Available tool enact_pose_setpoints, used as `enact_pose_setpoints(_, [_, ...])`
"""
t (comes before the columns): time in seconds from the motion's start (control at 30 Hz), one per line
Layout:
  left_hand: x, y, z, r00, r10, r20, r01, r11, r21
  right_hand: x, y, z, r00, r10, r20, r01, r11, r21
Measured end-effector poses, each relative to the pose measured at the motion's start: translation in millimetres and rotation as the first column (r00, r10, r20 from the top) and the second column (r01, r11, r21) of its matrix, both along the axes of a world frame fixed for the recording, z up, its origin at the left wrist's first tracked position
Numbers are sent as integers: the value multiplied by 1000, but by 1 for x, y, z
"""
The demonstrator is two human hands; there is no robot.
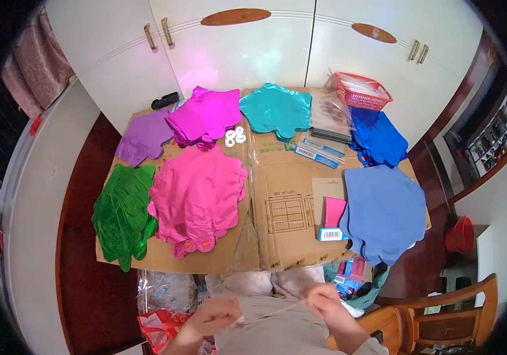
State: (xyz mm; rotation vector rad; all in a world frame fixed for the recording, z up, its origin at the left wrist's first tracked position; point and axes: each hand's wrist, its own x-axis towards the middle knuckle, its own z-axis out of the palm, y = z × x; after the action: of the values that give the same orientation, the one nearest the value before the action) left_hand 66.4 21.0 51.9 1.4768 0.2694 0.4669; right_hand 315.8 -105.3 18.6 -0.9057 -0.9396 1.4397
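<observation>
**Strand in hand off the near edge; foil sorted by color on cardboard**

Nearest: both hands over the lap, apart. Right hand (323, 300) has fingers pinched on a thin pale strand (286, 308), which slants across to the left hand (213, 313). Left fingers curled but blurred; can't tell if they grip its end.

Progress, my read: strand is picked up and drawn out, not fixed to any pile. Finished count: can't tell.

Cardboard (292, 245), near-left corner: green foil pile (124, 210), a bit over the edge. Just right of it, pink foil pile (200, 192). Near-right corner: grey-blue pile (386, 210), with a blue-and-white barcode label (332, 234) by its left side.

Mid: two white rolls (235, 136) left of center; slim blue-labeled packets (317, 154) right.

Far edge, left to right: purple pile (144, 139), magenta pile (206, 114), teal pile (277, 109), clear-sleeve stack (330, 121), red basket (376, 105). Blue pile (379, 136) at far-right corner.
</observation>
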Motion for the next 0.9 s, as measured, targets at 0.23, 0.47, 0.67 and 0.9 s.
enact_pose_setpoints(0.23, [28, -14, -5, 885, 450, -117, -465, 865, -190, -65, 17, 1, 793, 18, 609, -270, 906, 325])
enact_pose_setpoints(0.47, [15, -24, -24, 973, 224, 59, -197, 933, -303, -33, 30, 17, 811, -104, 576, 5, 985, 170])
enact_pose_setpoints(0.67, [34, -10, -2, 970, 181, -161, -112, 924, 365, -31, 27, 15, 810, -160, 564, 77, 983, 169])
enact_pose_setpoints(0.9, [40, -9, 0, 908, 392, -148, -195, 707, 680, -34, 24, 25, 759, -212, 615, 13, 950, 311])
